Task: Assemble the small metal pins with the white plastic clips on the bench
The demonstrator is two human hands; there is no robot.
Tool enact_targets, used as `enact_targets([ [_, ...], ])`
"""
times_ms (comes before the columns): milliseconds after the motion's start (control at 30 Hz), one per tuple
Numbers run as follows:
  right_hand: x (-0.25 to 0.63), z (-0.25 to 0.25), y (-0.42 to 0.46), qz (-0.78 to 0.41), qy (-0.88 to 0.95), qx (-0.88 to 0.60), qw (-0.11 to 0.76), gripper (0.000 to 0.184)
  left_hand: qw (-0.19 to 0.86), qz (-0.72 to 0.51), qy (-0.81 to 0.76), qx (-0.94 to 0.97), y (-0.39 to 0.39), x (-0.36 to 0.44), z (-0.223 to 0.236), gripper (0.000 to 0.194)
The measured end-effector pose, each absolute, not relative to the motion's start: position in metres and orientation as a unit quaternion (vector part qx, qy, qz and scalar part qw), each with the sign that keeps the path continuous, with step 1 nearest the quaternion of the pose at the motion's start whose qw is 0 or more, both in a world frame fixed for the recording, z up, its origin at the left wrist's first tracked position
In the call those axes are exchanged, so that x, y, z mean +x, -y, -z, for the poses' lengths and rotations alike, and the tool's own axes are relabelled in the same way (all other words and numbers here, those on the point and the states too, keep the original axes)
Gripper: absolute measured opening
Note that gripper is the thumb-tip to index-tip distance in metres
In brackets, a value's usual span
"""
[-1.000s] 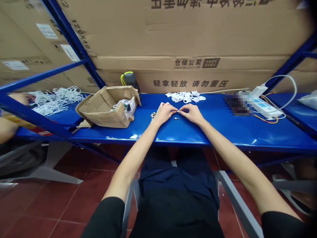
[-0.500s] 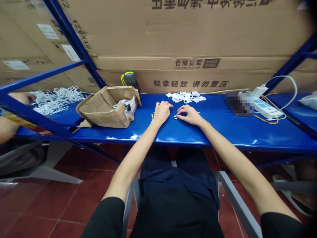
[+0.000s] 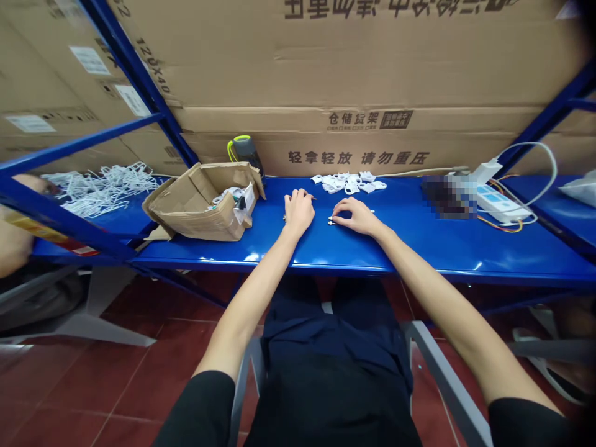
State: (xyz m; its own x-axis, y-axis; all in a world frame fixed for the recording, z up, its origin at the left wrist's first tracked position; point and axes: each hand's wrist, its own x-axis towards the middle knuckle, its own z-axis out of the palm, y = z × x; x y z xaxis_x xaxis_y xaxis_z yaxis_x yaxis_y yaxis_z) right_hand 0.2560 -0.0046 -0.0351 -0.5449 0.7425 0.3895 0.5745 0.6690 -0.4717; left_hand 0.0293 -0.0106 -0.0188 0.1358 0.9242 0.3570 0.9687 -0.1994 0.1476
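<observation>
Several small metal pins lie on the blue shelf just beside the loosely spread fingers of the right hand. The left hand is curled beside a small heap of metal parts; whether it pinches anything is unclear. White plastic clips lie farther back, and a cardboard box sits off to the left.

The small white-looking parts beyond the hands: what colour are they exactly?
The plastic parts are plain white, best seen in the head view.

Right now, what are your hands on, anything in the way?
Left hand: thin pin at its fingertips, small metal parts beside it. Right hand: at a small metal pin. Open cardboard box off left.
</observation>
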Motion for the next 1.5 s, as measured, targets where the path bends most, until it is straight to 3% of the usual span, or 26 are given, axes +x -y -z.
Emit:
enact_targets([
  [467, 0.256, 0.037, 0.002, -0.119, 0.865, -0.397, 0.282, 0.022, 0.05, 0.175, 0.62, -0.763, 0.011, 0.03, 0.019, 0.051],
  [733, 0.272, 0.035, -0.011, -0.044, 0.756, -0.558, 0.34, 0.03, 0.019, 0.202, 0.541, -0.816, 0.008, 0.032, 0.018, 0.053],
  [933, 0.284, 0.032, -0.01, 0.003, 0.702, -0.631, 0.33, 0.035, 0.025, 0.197, 0.576, -0.793, 0.009, 0.03, 0.018, 0.054],
  [1300, 0.283, 0.042, -0.01, 0.036, 0.717, -0.641, 0.273, 0.028, 0.029, 0.211, 0.548, -0.809, 0.012, 0.034, 0.018, 0.025],
  [1500, 0.287, 0.042, -0.011, 0.052, 0.729, -0.631, 0.261, 0.032, 0.02, 0.212, 0.55, -0.808, 0.01, 0.035, 0.018, 0.024],
])
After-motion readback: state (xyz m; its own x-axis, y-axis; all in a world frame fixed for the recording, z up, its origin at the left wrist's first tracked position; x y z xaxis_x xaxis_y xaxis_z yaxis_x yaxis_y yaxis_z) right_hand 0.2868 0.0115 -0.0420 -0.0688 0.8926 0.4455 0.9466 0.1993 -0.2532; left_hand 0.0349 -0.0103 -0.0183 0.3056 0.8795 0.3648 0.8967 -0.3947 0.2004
